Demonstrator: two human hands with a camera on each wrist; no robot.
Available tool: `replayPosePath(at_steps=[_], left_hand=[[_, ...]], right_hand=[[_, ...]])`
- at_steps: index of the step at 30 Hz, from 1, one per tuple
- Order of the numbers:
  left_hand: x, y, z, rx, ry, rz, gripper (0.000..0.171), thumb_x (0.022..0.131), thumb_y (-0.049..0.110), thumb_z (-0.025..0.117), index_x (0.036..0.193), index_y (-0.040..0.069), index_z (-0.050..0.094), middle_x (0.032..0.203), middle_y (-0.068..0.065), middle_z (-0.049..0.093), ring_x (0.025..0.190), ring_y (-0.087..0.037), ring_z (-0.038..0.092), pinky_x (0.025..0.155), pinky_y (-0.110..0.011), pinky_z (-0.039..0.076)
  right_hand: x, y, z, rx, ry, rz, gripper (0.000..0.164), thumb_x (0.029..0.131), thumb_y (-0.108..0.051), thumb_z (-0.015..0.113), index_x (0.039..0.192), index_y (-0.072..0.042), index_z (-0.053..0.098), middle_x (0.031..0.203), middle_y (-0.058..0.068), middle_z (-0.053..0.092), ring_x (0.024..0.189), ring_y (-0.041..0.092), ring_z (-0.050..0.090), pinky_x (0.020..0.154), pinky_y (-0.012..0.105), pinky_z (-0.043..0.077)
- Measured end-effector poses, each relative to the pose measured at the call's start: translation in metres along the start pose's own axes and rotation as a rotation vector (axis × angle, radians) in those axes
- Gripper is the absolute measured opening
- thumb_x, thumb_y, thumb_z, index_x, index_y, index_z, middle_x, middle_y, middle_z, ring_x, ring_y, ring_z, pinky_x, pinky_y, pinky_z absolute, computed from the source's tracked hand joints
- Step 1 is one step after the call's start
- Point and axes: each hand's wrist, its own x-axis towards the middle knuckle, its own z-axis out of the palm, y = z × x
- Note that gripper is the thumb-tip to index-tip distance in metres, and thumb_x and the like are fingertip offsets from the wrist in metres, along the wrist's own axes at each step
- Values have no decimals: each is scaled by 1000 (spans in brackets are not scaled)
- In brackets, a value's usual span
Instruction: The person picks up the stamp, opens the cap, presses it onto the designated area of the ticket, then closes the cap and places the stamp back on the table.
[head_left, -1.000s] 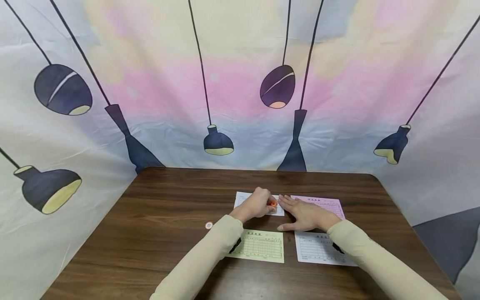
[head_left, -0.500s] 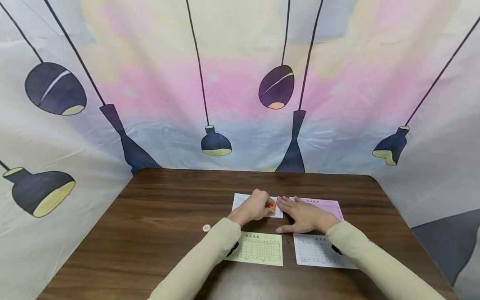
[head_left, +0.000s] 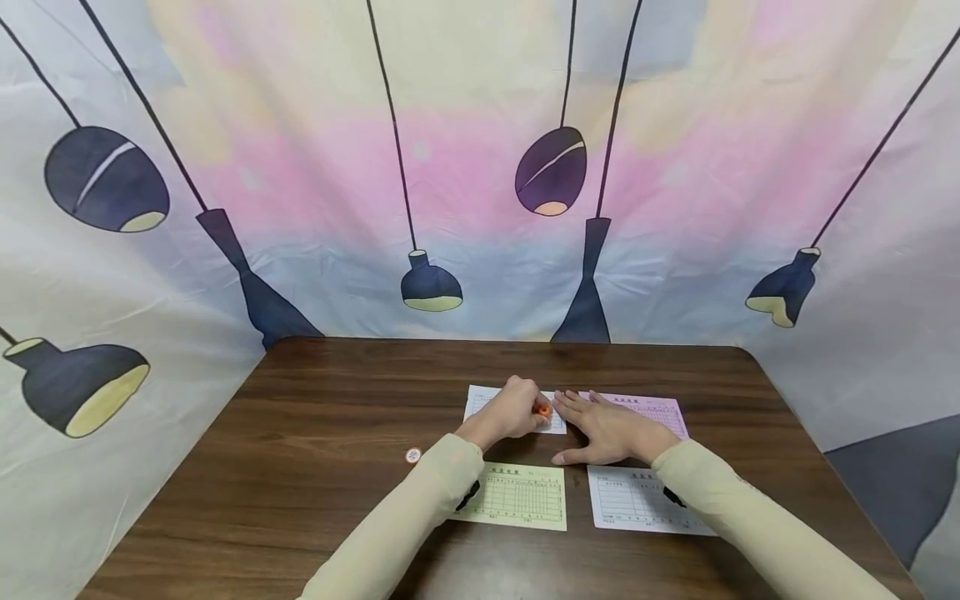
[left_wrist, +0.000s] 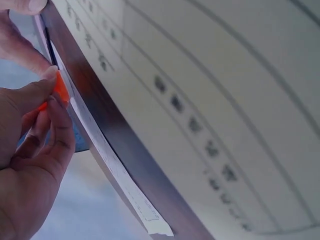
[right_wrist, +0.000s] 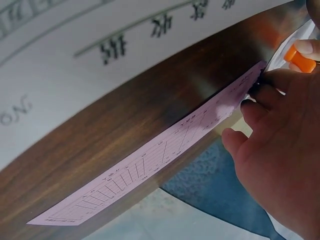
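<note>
My left hand pinches a small orange stamp between thumb and fingers. In the left wrist view the orange stamp stands against the far white form, partly hidden by the fingers. That white form lies at the back middle of the table. My right hand rests with its fingers spread and straight. Its fingertips touch the right edge of the white form, and the palm lies across the near-left corner of a pink form. The right wrist view also has the orange stamp beyond the fingertips.
A green form lies at the front, partly under the left forearm. Right of it is another white form, partly covered by the right sleeve. A small round white disc with a print lies on the wooden table. A patterned curtain hangs behind.
The view has shifted slightly. Both hands stay in place, the left one holding the orange stamp on the white form and the right one resting beside it.
</note>
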Motion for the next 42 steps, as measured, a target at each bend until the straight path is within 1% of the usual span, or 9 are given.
replayPosePath(at_steps=[5, 8, 12, 14, 16, 20, 28, 35, 42], left_hand=[[0, 6, 1, 27, -6, 10, 8, 97, 12, 76, 91, 11, 81, 69, 1, 69, 56, -5, 47, 56, -18, 39], [0, 6, 0, 27, -6, -2, 8, 97, 12, 75, 101, 9, 82, 76, 0, 72, 62, -5, 50, 58, -18, 40], [-4, 1, -8, -97, 51, -40, 23, 97, 12, 76, 118, 4, 79, 98, -6, 80, 79, -12, 68, 70, -22, 53], [-8, 0, -17, -177, 92, -54, 26, 96, 12, 77, 120, 3, 77, 104, -9, 80, 87, -16, 71, 75, -24, 57], [-12, 0, -25, -229, 131, -57, 27, 94, 13, 80, 118, 2, 77, 103, -9, 79, 88, -17, 72, 76, -26, 59], [-20, -2, -36, -290, 176, -48, 21, 92, 16, 83, 109, 5, 77, 95, -4, 76, 80, -10, 67, 72, -24, 57], [-34, -9, -44, -313, 222, -48, 18, 92, 17, 83, 108, 10, 81, 92, -1, 78, 75, -5, 67, 68, -22, 56], [-41, -8, -49, -318, 218, -41, 23, 92, 20, 83, 113, 11, 80, 96, -1, 78, 79, -4, 68, 71, -21, 56], [-44, -5, -50, -320, 227, -27, 17, 92, 20, 84, 106, 11, 81, 93, 0, 76, 75, -6, 65, 67, -22, 54]], right_hand=[[-1, 0, 2, 8, 13, -6, 108, 92, -79, 57, 167, -9, 24, 176, 13, 20, 163, 31, 25, 131, 60, 18], [-1, 1, 2, 0, 13, 5, 108, 92, -80, 57, 168, -11, 23, 177, 11, 19, 164, 29, 24, 132, 58, 18], [0, 1, 2, 0, 6, 6, 108, 92, -80, 56, 167, -10, 24, 177, 10, 19, 164, 29, 23, 132, 58, 18], [1, 1, 1, 5, 2, 1, 108, 92, -80, 56, 167, -8, 25, 176, 11, 20, 164, 30, 23, 132, 58, 18], [1, 1, 1, 3, 3, -2, 108, 92, -80, 56, 167, -8, 25, 176, 12, 20, 164, 31, 23, 132, 58, 18], [0, 1, 1, 6, 3, 7, 107, 93, -79, 57, 167, -9, 24, 177, 11, 19, 164, 31, 21, 132, 58, 20], [-1, -1, 3, 11, 27, -2, 105, 93, -76, 60, 166, -8, 28, 177, 14, 18, 164, 37, 20, 130, 59, 24], [-1, -4, 2, 12, 37, 3, 105, 92, -75, 63, 165, -7, 31, 177, 14, 17, 164, 37, 21, 130, 58, 25], [-5, -7, -3, -3, 83, -28, 102, 93, -71, 65, 163, -4, 34, 175, 18, 23, 162, 39, 24, 129, 61, 23]])
